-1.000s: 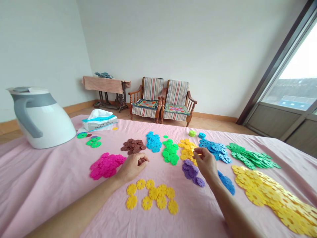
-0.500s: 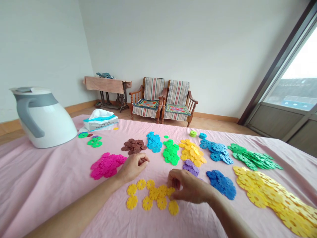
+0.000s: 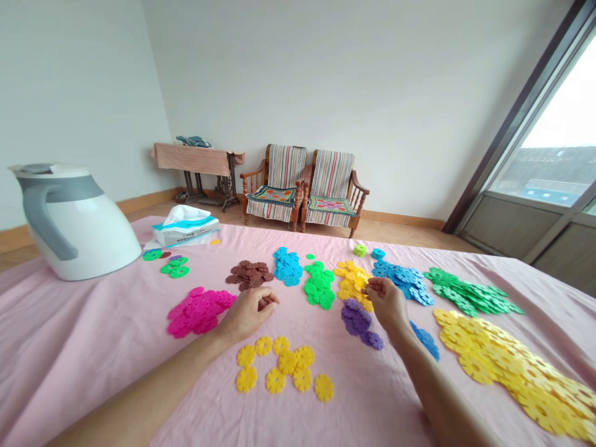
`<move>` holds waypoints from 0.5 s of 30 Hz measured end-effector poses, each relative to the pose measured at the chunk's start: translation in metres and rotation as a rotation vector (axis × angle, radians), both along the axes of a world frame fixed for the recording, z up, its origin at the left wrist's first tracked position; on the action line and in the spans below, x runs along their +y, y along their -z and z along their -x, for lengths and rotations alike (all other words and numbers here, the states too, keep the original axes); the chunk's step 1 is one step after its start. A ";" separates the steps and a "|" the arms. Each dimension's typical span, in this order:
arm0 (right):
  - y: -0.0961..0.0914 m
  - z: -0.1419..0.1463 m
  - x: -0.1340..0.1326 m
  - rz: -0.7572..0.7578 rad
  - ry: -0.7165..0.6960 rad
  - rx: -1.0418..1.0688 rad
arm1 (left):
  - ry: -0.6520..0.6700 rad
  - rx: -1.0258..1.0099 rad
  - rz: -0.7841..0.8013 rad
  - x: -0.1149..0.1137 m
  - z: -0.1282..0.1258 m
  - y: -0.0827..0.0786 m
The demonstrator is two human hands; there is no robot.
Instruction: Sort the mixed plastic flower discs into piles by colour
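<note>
My left hand [image 3: 251, 313] rests loosely curled on the cloth between the pink pile [image 3: 199, 312] and the brown pile [image 3: 250, 274] of notched plastic snowflake discs; nothing shows in its fingers. My right hand [image 3: 385, 300] is at the right edge of the orange-yellow pile [image 3: 352, 279], fingertips pinched together. The yellow disc it took hides behind those fingers. Just below lies a purple pile [image 3: 357, 320], and the right forearm partly covers a dark blue pile [image 3: 426, 341]. Nearer me, several yellow discs [image 3: 287, 362] lie spread out, some overlapping.
A white and grey jug [image 3: 93, 230] stands at the left, with a tissue box [image 3: 186, 228] beyond it. Light blue [image 3: 287, 267], bright green [image 3: 319, 285], blue [image 3: 404, 280], dark green [image 3: 470, 293] and large yellow [image 3: 512, 366] disc piles sit on the pink cloth.
My right hand has moved away and right, from the spread yellow discs to the orange-yellow pile. One disc under its fingers has left the spread. My left hand stays put.
</note>
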State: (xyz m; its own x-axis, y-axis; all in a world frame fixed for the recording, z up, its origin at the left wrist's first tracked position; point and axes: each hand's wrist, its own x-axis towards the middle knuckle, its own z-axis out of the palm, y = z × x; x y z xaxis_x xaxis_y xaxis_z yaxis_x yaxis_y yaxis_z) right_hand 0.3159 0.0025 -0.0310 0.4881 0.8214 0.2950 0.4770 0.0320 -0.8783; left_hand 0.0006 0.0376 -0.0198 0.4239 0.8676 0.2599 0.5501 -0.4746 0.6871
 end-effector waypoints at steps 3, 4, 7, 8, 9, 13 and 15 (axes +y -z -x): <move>-0.005 0.004 -0.002 -0.029 0.017 0.015 | -0.009 -0.005 -0.001 0.000 0.000 0.000; -0.007 0.009 -0.004 -0.032 -0.005 0.008 | -0.009 -0.005 0.001 -0.001 0.000 -0.001; -0.018 0.032 -0.016 0.007 -0.259 -0.048 | -0.003 0.001 0.013 -0.002 0.000 -0.002; -0.022 0.042 -0.022 0.040 -0.393 -0.084 | -0.002 0.003 0.015 -0.003 0.000 -0.003; -0.026 0.053 -0.028 0.078 -0.511 -0.125 | -0.001 0.005 0.014 -0.003 0.000 -0.004; -0.041 0.087 -0.053 0.180 -0.853 -0.326 | 0.003 0.000 0.007 -0.005 0.000 -0.005; -0.046 0.096 -0.060 0.227 -0.919 -0.355 | 0.008 -0.004 0.009 -0.005 0.000 -0.005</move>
State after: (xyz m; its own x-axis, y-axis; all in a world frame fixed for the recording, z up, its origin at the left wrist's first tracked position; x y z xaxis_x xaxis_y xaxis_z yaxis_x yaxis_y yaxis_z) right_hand 0.2201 -0.0575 0.0152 -0.4475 0.8898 0.0899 0.5867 0.3680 -0.7213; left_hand 0.0006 0.0331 -0.0151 0.4301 0.8664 0.2535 0.5435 -0.4727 0.6936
